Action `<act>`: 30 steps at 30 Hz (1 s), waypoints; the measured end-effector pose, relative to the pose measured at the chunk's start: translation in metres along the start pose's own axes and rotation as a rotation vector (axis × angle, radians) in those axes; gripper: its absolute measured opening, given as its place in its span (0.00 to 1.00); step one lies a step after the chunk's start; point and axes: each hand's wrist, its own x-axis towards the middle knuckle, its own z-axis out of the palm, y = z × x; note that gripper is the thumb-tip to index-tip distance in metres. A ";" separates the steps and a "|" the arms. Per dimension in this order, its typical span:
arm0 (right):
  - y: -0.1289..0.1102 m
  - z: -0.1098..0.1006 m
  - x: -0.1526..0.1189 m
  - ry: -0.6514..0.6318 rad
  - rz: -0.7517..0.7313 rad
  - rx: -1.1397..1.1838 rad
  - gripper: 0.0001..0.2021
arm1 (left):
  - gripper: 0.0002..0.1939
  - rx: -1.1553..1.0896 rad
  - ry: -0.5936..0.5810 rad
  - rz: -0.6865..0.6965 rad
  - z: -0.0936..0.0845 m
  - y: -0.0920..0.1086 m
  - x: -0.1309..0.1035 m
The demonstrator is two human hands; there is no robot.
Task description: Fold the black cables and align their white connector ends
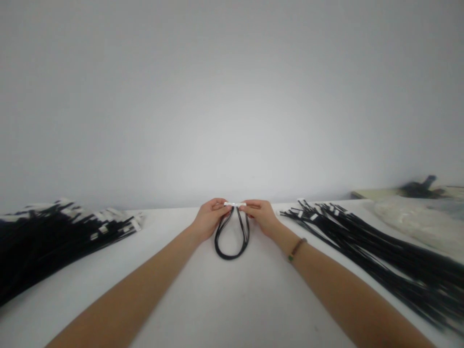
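A black cable [229, 257] hangs in a loop between my two hands, its ends brought together at the top. Small white connectors or labels [235, 204] sit at those ends. My left hand [212, 217] pinches one white end between thumb and fingers. The other white end is pinched by my right hand [260, 216], a beaded bracelet on that wrist. Only a small gap separates my fingertips; whether the two white pieces touch is too small to tell.
Black cables with white ends lie in a large pile [43, 246] at the left. More black cables [380, 246] spread across the right of the white table [224, 309]. Clear plastic bags [416, 215] lie at the far right. A plain wall stands behind.
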 end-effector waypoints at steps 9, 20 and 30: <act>-0.004 0.000 -0.002 -0.052 0.001 0.010 0.14 | 0.14 -0.026 -0.039 -0.008 0.000 0.003 -0.001; 0.000 -0.002 0.000 -0.068 -0.017 -0.001 0.14 | 0.15 -0.026 -0.030 -0.002 0.001 0.003 -0.003; -0.003 -0.001 -0.001 -0.058 -0.012 -0.005 0.14 | 0.15 0.006 -0.018 0.006 0.001 0.002 -0.002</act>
